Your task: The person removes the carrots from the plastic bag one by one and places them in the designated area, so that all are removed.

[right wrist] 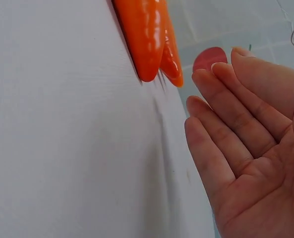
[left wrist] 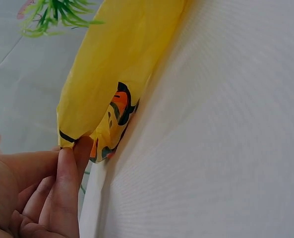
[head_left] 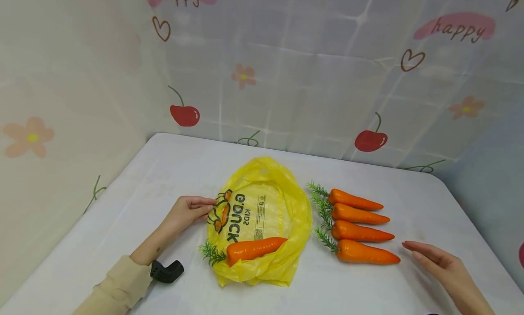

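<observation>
A yellow plastic bag with dark lettering and a cartoon print lies on the white table, its rim spread wide. One orange carrot with green leaves rests on the bag's near part, its leafy end sticking out to the left. My left hand pinches the bag's left edge between thumb and fingers, as the left wrist view confirms with the yellow film at the fingertips. Over on the right, my right hand hovers beside the carrot tips with relaxed fingers and holds nothing; orange carrot tips show ahead of it.
Several more carrots lie in a stacked row right of the bag, leaves toward it. A black curved piece sits by the left wrist. Patterned curtains stand behind the white tabletop.
</observation>
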Demonstrator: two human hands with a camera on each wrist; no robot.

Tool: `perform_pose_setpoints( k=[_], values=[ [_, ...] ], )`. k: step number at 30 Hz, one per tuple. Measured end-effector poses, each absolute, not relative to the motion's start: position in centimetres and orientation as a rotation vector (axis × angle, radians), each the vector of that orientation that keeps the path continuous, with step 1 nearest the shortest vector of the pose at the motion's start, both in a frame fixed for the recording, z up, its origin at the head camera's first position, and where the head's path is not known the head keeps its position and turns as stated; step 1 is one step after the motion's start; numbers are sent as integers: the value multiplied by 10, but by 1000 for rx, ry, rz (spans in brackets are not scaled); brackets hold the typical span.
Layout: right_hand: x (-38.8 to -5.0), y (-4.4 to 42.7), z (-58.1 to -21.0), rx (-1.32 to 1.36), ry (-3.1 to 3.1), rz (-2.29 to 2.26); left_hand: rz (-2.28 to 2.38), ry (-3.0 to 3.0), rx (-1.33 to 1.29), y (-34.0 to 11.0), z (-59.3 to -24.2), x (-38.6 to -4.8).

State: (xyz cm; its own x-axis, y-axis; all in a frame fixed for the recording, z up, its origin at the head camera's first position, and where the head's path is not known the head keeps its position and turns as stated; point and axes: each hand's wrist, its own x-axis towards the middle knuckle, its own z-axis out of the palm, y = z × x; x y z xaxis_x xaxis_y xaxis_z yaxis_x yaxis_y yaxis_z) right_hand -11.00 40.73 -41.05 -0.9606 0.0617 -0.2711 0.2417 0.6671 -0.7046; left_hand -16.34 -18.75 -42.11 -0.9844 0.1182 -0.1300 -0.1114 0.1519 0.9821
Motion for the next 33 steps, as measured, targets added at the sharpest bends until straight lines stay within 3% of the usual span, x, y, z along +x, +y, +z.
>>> perform_pose_setpoints(
  k=[8, 17, 26, 33],
  values=[
    [-109, 424, -403, 253, 2701, -1198, 1929, 2254, 22, -189, -420, -165],
    [-117, 413, -375, 104, 2774, -1384, 1943, 2237, 59, -189, -419, -165],
    [-127, 384, -353, -325, 2390, -2096, 1967, 2217, 43, -187, -419, -165],
    [-131, 344, -331, -610, 2095, -2375, 1956, 2223, 56, -186, -419, -164]
  ],
)
